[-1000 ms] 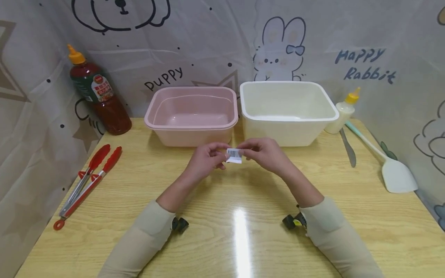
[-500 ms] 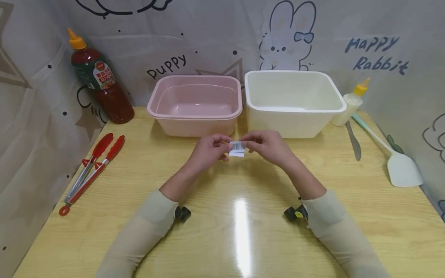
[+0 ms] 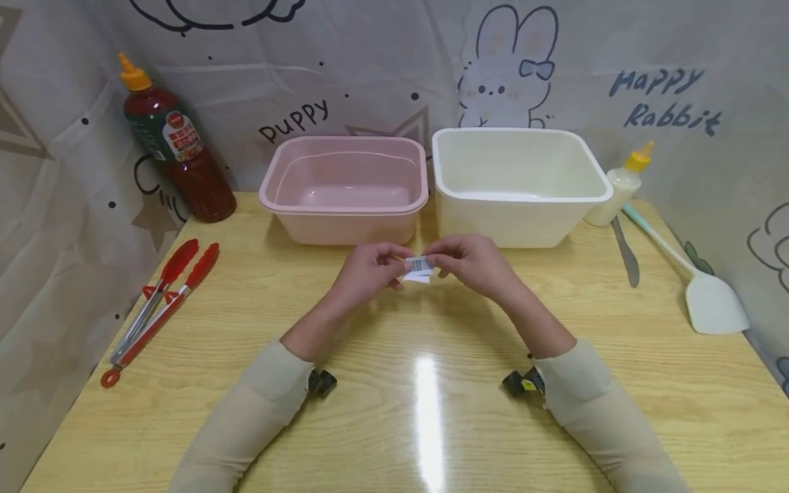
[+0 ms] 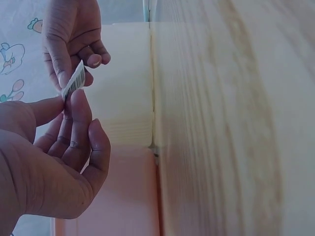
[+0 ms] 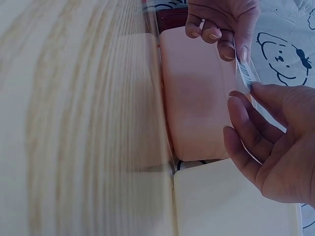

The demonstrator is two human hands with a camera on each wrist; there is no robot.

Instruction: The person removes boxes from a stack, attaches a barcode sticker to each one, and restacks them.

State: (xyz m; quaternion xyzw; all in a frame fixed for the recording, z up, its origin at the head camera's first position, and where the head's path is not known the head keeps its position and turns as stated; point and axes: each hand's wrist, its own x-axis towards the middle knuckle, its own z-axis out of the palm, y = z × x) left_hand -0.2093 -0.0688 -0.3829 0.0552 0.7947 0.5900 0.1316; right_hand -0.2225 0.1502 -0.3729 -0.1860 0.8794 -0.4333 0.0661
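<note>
A small white barcode sticker (image 3: pixel 420 265) is held above the table between both hands, in front of the two tubs. My left hand (image 3: pixel 368 272) pinches its left side, and my right hand (image 3: pixel 473 266) pinches its right side. Below the printed part, a white strip sticks out at an angle; whether it is a separate layer I cannot tell. In the left wrist view the barcode sticker (image 4: pixel 74 82) appears tilted between thumb and fingertips. The right wrist view has the sticker (image 5: pixel 244 75) nearly edge-on, partly covered by fingertips.
Behind the hands stand a pink tub (image 3: pixel 348 227) and a white tub (image 3: pixel 499 222). To the left are a red sauce bottle (image 3: pixel 179 150) and red-handled tongs (image 3: pixel 157 311). A yellow-capped bottle (image 3: pixel 621 181), a knife (image 3: pixel 627 257) and a white spatula (image 3: pixel 715 305) are at the right.
Both hands keep their pinch on the barcode sticker. Its lower white strip now slants away from the printed part more than before. The head view has tilted slightly downward.
</note>
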